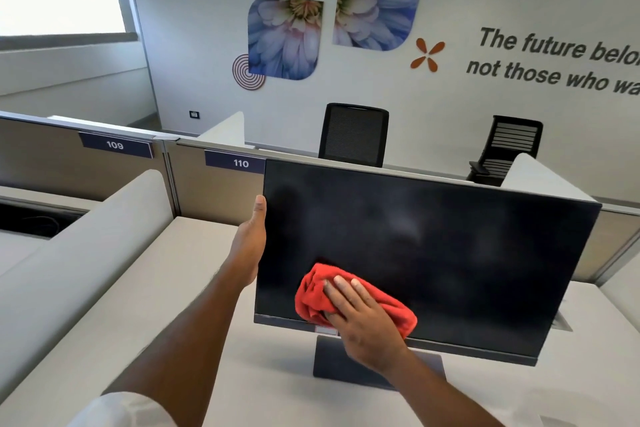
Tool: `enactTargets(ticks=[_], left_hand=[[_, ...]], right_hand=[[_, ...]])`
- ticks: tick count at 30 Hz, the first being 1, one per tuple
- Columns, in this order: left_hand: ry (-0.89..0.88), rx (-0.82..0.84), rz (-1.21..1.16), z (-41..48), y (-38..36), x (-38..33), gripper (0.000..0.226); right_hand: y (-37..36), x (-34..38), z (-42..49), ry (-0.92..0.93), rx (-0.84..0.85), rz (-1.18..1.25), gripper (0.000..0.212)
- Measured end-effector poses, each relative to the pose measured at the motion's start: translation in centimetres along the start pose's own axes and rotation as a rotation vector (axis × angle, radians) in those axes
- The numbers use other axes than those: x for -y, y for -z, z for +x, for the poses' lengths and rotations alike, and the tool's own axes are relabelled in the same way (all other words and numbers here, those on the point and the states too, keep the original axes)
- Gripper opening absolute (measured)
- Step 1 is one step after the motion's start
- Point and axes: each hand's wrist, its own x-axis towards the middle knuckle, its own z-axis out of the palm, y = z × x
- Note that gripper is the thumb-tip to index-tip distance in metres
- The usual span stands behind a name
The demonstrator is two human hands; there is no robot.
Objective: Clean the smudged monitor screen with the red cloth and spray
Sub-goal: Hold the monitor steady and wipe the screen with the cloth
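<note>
Fingers flat, our right hand (363, 319) is pressing the red cloth (311, 291) on the monitor screen (433, 246), lower centre; our left hand (251, 239) is gripping its left edge.

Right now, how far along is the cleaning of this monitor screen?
Done: no area looks finished; the spray is out of view. In hand: the right hand presses the red cloth on the monitor, lower left; the left hand holds its left edge. Left: hazy smudges across the screen middle.
</note>
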Motion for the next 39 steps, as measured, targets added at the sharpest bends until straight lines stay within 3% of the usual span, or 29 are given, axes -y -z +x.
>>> enactTargets(ticks=[5,9,17,22,30,33,39], left_hand=[[-0.004,-0.007,-0.002,0.0,0.0,0.2,0.097],[0.017,-0.026,0.004,-0.1,-0.1,0.0,0.097],[0.041,-0.070,0.031,-0.1,-0.4,0.0,0.095],[0.041,-0.066,0.032,-0.1,-0.5,0.0,0.094],[0.035,-0.061,0.017,-0.2,-0.4,-0.1,0.099],[0.030,-0.073,0.024,-0.3,-0.4,0.0,0.101],[0.013,-0.054,0.042,-0.5,-0.3,0.0,0.098]], right_hand=[[-1.7,2.0,-3.0,0.052,0.143,0.005,0.067],[-1.2,0.9,-2.9,0.075,0.099,-0.040,0.061],[3.4,-5.0,-1.1,-0.448,-0.213,-0.064,0.057],[3.5,-5.3,-1.4,-0.481,-0.212,-0.027,0.060],[-0.2,-1.0,-5.1,-0.350,-0.056,0.014,0.064],[-1.2,1.9,-6.6,-0.288,0.097,0.064,0.075],[-0.4,3.5,-6.9,-0.336,0.226,0.113,0.085]])
